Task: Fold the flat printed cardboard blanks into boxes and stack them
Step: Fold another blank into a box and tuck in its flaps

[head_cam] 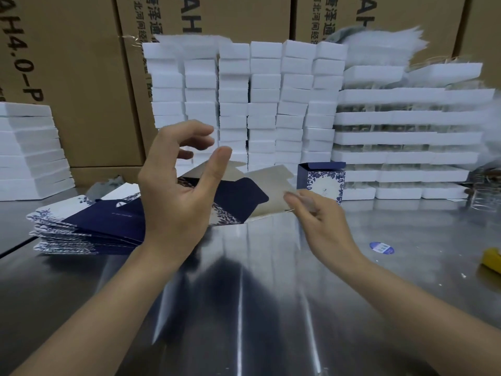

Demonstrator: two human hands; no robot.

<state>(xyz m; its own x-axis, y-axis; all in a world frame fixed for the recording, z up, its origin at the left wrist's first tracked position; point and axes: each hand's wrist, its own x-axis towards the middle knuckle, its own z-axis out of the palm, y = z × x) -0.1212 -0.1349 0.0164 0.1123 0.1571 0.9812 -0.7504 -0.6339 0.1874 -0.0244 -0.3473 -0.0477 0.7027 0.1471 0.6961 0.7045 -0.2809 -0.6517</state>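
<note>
Here, a shiny metal table (257, 294) holds tall stacks of white boxes (265, 104) at the back. A pile of flat cards (89, 226) lies on the left. The left hand (173, 191) is up, its fingers loosely bent and holding nothing. The right hand (322, 221) pinches one flat card (252, 195) by its edge. A blue box (321, 180) stands just behind.

Shiny steel table (244, 308) in play; a fanned stack of flat printed blanks (89, 226) sits left; one folded box (321, 183) stands right of centre; white boxes (263, 104) line the back; blue sticker (381, 248) and yellow object (492, 260) lie right.
</note>
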